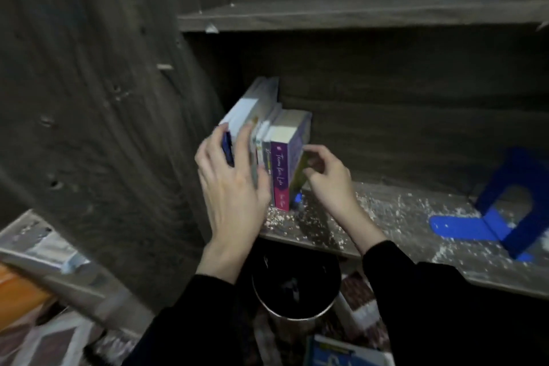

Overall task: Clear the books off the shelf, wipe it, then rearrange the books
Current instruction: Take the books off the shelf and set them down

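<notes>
A small row of upright books (261, 116) stands at the left end of a dark wooden shelf (386, 211) speckled with white crumbs. The rightmost book has a purple and pink spine (280, 175). My left hand (231, 187) lies against the left side and front of the row, fingers spread over the spines, with a dark blue spine showing between them. My right hand (326, 178) is at the right side of the purple book, its fingers curled and pinching a yellowish cover or thin book there.
A blue metal bookend (499, 205) stands on the shelf at the right. The upper shelf (356, 16) carries nothing visible. Below sit a round dark bin (294, 282), a blue book (341, 353) on the floor, and cluttered items at lower left.
</notes>
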